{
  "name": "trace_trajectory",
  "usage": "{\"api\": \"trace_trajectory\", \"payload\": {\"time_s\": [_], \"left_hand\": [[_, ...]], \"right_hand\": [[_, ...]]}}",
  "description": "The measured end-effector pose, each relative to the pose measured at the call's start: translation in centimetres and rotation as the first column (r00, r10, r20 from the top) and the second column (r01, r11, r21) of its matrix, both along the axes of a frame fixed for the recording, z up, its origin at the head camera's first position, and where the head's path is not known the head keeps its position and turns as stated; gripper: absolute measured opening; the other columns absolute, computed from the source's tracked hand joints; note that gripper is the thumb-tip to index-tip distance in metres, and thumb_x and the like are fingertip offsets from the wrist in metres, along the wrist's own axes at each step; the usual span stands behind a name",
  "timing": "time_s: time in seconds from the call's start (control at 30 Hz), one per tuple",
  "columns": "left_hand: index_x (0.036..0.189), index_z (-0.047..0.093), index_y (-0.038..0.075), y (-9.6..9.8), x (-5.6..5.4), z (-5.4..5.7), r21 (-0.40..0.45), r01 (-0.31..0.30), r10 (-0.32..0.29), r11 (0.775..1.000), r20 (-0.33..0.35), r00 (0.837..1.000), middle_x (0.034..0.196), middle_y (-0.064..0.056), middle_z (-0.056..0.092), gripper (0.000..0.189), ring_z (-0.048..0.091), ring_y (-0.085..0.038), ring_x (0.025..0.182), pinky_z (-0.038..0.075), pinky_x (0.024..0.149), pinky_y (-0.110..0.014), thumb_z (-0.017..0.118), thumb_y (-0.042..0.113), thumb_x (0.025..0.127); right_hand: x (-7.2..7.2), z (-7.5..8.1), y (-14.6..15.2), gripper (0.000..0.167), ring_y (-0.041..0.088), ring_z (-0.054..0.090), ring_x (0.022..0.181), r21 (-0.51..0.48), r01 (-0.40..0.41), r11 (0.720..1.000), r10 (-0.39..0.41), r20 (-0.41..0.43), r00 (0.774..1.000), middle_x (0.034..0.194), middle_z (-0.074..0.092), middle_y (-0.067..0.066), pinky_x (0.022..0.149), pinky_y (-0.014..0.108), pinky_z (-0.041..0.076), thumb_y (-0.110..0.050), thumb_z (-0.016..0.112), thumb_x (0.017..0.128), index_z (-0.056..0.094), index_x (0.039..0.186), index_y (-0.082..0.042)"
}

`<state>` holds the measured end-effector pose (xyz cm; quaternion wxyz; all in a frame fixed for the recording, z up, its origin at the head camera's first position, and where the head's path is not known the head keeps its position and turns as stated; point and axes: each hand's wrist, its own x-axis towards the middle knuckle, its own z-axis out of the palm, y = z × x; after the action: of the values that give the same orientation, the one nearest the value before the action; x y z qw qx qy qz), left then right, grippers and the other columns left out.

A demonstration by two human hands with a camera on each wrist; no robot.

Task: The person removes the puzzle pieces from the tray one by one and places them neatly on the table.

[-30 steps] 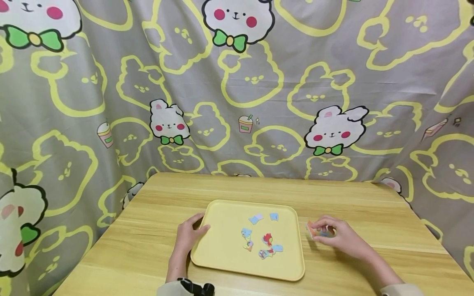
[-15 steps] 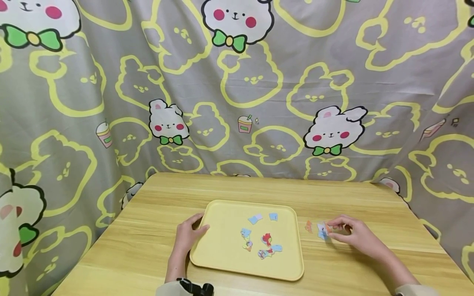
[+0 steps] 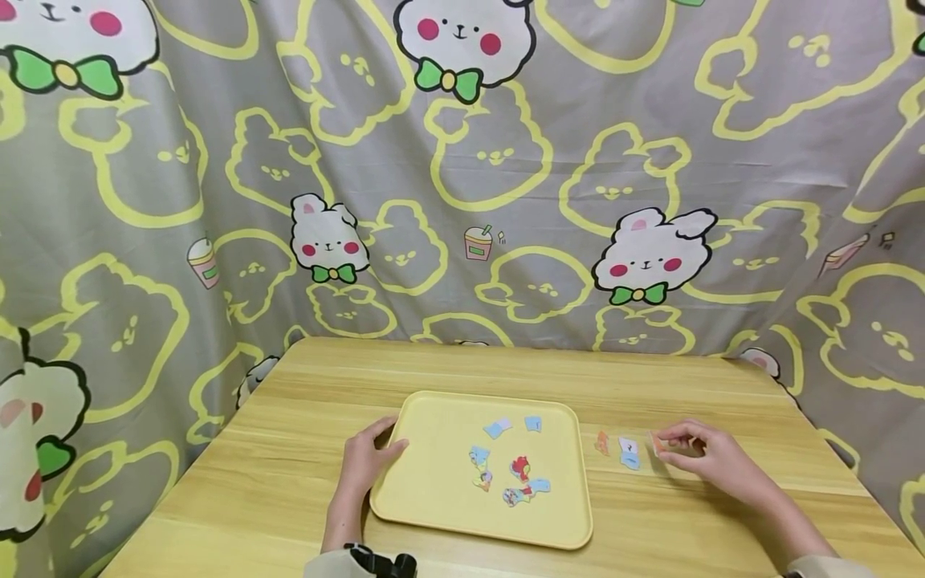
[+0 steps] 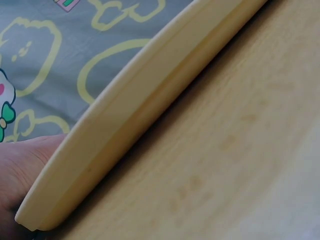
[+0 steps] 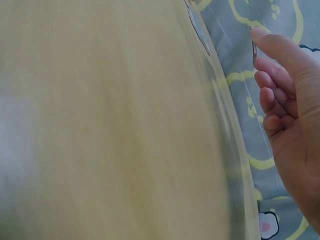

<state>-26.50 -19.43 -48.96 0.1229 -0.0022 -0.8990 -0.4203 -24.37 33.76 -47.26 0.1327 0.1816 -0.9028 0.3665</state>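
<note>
In the head view my left hand [image 3: 367,456] holds the left edge of the yellow tray [image 3: 426,514], thumb over the rim. The left wrist view shows the tray's side wall [image 4: 120,110] with part of that hand [image 4: 25,165] behind it. Right of the tray, my right hand [image 3: 704,453] pinches a thin puzzle piece [image 3: 656,443] with some orange on it, held on edge above the table. The right wrist view shows this piece [image 5: 254,47] edge-on between thumb and fingertip. An orange piece [image 3: 602,442] and a white-and-blue piece [image 3: 629,453] lie just left of the hand.
Several puzzle pieces lie on the tray, among them a blue one [image 3: 533,423], a red one [image 3: 520,467] and a blue-and-lilac one [image 3: 498,428]. The wooden table [image 3: 347,369] ends at a patterned grey curtain [image 3: 433,281] at the back.
My right hand has moved right with the pinched piece, leaving the orange and white-and-blue pieces in plain sight on the table. The left hand and tray have hardly moved.
</note>
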Motion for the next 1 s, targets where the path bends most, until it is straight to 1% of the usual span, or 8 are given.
{"api": "trace_trajectory", "payload": {"time_s": [0.03,0.23,0.37,0.57,0.73,1.0], "left_hand": [[0.127,0.065,0.006,0.0,-0.1,0.0,0.007,-0.006,0.005,1.0,0.015,1.0,0.13,-0.019,0.064,0.048,0.056,-0.04,0.126,0.046,0.108,-0.052,0.078,0.018,0.083],[0.128,0.065,0.007,0.1,-0.1,0.0,0.006,-0.001,0.001,1.0,0.034,0.999,0.132,-0.018,0.063,0.047,0.056,-0.039,0.128,0.045,0.109,-0.051,0.077,0.017,0.084],[0.128,0.065,0.006,0.0,-0.2,-0.2,0.001,0.005,-0.005,1.0,0.032,0.999,0.131,-0.019,0.064,0.047,0.056,-0.039,0.127,0.046,0.108,-0.052,0.077,0.017,0.084],[0.129,0.064,0.007,0.0,-0.2,-0.2,0.0,0.006,-0.006,1.0,0.04,0.999,0.132,-0.019,0.063,0.048,0.055,-0.04,0.128,0.045,0.108,-0.052,0.076,0.019,0.085],[0.13,0.064,0.008,0.1,-0.1,0.0,0.005,0.013,-0.014,1.0,0.043,0.999,0.133,-0.019,0.062,0.048,0.055,-0.04,0.128,0.045,0.108,-0.053,0.076,0.02,0.085],[0.13,0.063,0.007,0.0,-0.1,-0.1,0.001,0.008,-0.008,1.0,0.043,0.999,0.134,-0.019,0.062,0.048,0.054,-0.04,0.129,0.044,0.109,-0.053,0.076,0.019,0.085]], "right_hand": [[0.0,0.0,0.1,0.019,0.0,0.046,0.071,0.002,0.003,1.0,-0.003,0.003,1.0,0.084,0.06,-0.01,0.056,0.018,0.039,-0.015,0.078,0.082,0.072,0.1,-0.018],[-0.1,-0.2,0.2,0.017,-0.001,0.047,0.072,0.014,0.004,1.0,-0.004,0.001,1.0,0.083,0.059,-0.01,0.058,0.017,0.04,-0.015,0.079,0.081,0.072,0.096,-0.018],[-0.2,-0.3,0.0,0.016,-0.001,0.048,0.071,0.025,-0.024,0.999,0.024,0.0,1.0,0.081,0.058,-0.008,0.058,0.017,0.042,-0.015,0.08,0.08,0.071,0.094,-0.015],[-0.4,-0.4,0.1,0.014,0.001,0.05,0.071,0.027,-0.056,0.998,0.055,0.035,0.998,0.08,0.058,-0.008,0.058,0.018,0.042,-0.014,0.079,0.081,0.07,0.092,-0.013],[-0.7,-0.8,0.3,0.015,0.001,0.048,0.068,0.04,-0.06,0.997,0.059,0.043,0.997,0.077,0.056,-0.009,0.056,0.018,0.04,-0.014,0.08,0.08,0.069,0.089,-0.014],[-0.8,-1.0,0.4,0.015,-0.001,0.045,0.069,0.082,-0.071,0.994,0.067,0.045,0.997,0.078,0.054,-0.01,0.056,0.016,0.037,-0.015,0.08,0.08,0.069,0.091,-0.015]]}}
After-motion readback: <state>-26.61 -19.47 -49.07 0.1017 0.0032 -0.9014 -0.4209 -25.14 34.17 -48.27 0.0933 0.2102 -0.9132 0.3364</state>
